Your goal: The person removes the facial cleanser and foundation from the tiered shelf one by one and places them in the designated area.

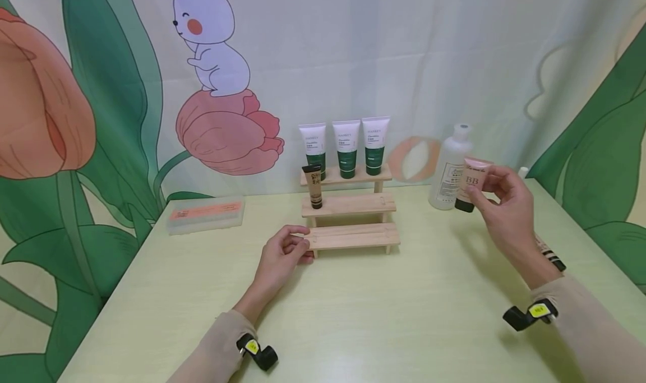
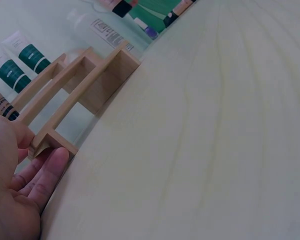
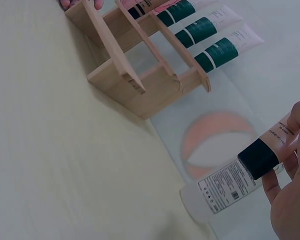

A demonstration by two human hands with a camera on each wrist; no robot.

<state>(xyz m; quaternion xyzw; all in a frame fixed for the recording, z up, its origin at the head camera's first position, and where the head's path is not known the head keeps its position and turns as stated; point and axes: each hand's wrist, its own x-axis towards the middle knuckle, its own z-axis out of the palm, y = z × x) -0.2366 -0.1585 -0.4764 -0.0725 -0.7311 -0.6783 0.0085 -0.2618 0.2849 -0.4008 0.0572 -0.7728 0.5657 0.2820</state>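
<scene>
Tabletop [image 1: 378,315] below; BB tube [image 1: 472,176] between fingers [image 1: 506,177].

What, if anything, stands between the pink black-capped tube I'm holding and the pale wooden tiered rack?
Nothing visible between the tube and the rack; the white labelled plastic bottle stands behind the tube.

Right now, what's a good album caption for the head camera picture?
Left hand gripping the wooden stand, right hand holding a BB tube, three green-and-white tubes on the top step.
</scene>
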